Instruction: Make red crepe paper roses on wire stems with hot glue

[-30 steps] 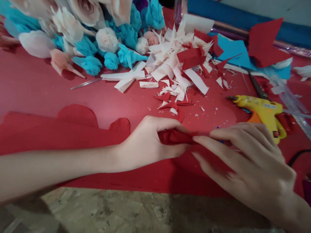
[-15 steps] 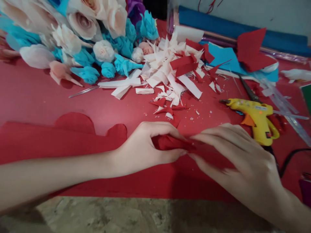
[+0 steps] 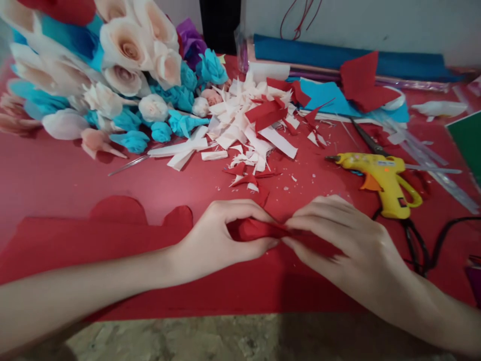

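A small rolled piece of red crepe paper (image 3: 252, 229) lies in the curve of my left hand (image 3: 210, 238), gripped between the thumb and fingers. Its narrow end points right, where the thumb and fingertips of my right hand (image 3: 349, 243) close on it. The two hands nearly meet at that tip. Beneath them spreads a red crepe paper sheet (image 3: 93, 250). Along its far edge are two rounded red paper pieces, a larger petal (image 3: 118, 210) and a smaller petal (image 3: 179, 220).
A yellow glue gun (image 3: 389, 183) rests on the right, near black-handled scissors (image 3: 370, 140) and clear glue sticks (image 3: 428, 145). White and red paper scraps (image 3: 259, 120) are heaped centrally. Many-coloured paper flowers (image 3: 128, 47) fill the back left. A blue roll (image 3: 338, 57) lies behind.
My right hand has come closer to the left, its fingertips now at the tip of the red paper. The view has shifted slightly upward and to the right.
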Available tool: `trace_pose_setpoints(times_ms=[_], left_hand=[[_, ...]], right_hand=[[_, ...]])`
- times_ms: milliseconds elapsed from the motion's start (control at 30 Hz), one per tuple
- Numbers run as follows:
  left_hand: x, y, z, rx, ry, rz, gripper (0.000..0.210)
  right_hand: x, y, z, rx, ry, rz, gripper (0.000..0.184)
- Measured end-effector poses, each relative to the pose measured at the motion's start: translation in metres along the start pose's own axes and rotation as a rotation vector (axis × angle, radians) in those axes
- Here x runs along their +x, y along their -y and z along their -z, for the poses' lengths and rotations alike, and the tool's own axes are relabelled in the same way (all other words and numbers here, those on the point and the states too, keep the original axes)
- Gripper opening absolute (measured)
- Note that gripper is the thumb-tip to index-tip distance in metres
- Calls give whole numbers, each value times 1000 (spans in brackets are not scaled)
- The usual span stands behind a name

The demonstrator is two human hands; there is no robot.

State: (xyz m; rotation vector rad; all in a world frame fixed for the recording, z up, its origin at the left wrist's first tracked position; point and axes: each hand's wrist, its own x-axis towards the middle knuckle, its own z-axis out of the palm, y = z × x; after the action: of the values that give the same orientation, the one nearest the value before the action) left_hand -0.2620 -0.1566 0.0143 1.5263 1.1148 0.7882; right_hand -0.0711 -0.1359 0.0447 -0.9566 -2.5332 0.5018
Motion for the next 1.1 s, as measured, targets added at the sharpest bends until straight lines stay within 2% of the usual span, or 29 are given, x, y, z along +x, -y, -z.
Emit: trace_pose_setpoints(times_ms=[233, 333, 400, 433, 500, 533, 567, 667, 767, 933, 1100], left_hand=[[0, 1, 2, -9, 30, 32, 12], [0, 2, 2, -19, 16, 38, 10], [0, 2, 2, -3, -1, 44, 10], [1, 2, 1, 7, -8, 44, 10], [1, 2, 1, 28, -12, 38, 10], [2, 2, 2, 38, -11, 31, 10], [2, 2, 2, 49, -9, 23, 10], [2, 2, 2, 85, -14, 4, 10], [1, 3, 1, 88, -23, 1, 11], [2, 3, 0, 45, -9, 12, 11], [1, 2, 1, 18, -8, 16, 10]], right_hand=[[-2, 1, 1, -21, 17, -25, 4], [-3, -1, 19, -108, -3, -81, 9], [-9, -12, 36, -226, -93, -147, 14], [-14, -20, 44, -311, -148, -195, 17], [-26, -43, 57, -505, -199, -393, 11], [-33, -56, 60, -563, -143, -533, 8], [-40, -69, 61, -595, -67, -659, 17], [-55, -104, 56, -547, 22, -753, 29], [-60, -123, 48, -482, -9, -806, 37], [-64, -132, 43, -356, -100, -845, 51], [-66, -129, 45, -288, -173, -865, 44]])
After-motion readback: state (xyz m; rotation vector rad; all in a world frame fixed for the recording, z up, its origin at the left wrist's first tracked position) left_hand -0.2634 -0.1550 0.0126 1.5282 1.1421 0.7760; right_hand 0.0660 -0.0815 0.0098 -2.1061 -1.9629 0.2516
